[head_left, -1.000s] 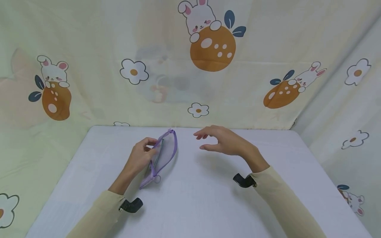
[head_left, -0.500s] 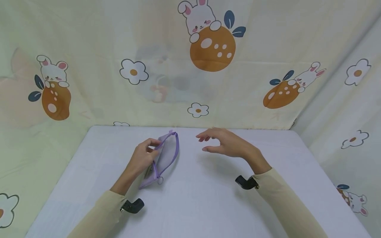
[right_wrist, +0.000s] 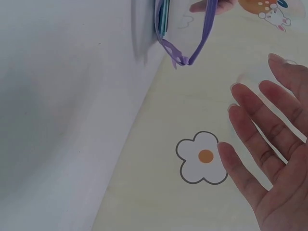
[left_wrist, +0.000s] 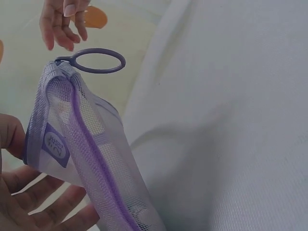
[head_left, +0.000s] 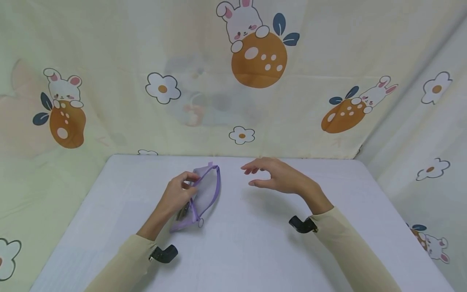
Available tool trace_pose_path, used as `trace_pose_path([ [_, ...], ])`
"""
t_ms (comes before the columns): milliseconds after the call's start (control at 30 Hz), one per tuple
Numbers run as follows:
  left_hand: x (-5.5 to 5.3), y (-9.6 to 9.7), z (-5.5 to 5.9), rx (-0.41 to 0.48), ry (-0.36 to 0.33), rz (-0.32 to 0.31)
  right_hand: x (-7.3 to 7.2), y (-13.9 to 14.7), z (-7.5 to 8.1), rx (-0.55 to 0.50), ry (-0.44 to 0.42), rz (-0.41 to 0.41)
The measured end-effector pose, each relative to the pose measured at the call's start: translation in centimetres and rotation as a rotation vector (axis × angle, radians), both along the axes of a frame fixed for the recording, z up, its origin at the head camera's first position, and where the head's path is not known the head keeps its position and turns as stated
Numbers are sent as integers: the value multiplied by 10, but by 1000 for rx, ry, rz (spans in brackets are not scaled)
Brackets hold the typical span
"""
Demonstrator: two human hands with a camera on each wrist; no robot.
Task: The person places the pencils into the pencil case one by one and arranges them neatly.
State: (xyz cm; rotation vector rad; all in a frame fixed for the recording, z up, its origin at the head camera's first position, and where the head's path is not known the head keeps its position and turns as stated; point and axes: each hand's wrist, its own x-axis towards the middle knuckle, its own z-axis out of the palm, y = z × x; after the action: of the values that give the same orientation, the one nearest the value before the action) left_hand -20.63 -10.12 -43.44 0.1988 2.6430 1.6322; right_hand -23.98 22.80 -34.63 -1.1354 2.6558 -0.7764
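On the left half of the table, a purple see-through mesh pouch (head_left: 206, 194) stands on edge, its zipped mouth spread apart. My left hand (head_left: 176, 194) pinches the pouch's left rim between thumb and fingers. A round pull ring (left_wrist: 98, 71) hangs at one end of the zip, and a small printed label (left_wrist: 56, 146) shows near my left thumb. Slim teal and dark sticks (right_wrist: 164, 19) are inside the pouch, partly hidden by its side. My right hand (head_left: 279, 174) hovers to the right of the pouch, holding nothing, with its fingers spread and loosely bent.
A white table (head_left: 240, 251) lies under both hands. Behind it hangs a cream curtain (head_left: 120, 101) printed with rabbits, fruit and flowers, meeting the table's back edge. Black wrist cameras (head_left: 164, 254) stick out below both sleeves.
My left hand and the pouch's mouth have shifted slightly to the right. The teal stick seen in the mouth earlier has dropped from the head view. My right hand has drifted slightly right and down.
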Motion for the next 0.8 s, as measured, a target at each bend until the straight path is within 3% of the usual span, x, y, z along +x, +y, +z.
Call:
trace_pose_path([
  [467, 2, 2, -5, 26, -16, -55, 6, 5, -2, 14, -15, -15],
  [800, 4, -9, -1, 52, -13, -42, 17, 14, -8, 14, 36, -52],
])
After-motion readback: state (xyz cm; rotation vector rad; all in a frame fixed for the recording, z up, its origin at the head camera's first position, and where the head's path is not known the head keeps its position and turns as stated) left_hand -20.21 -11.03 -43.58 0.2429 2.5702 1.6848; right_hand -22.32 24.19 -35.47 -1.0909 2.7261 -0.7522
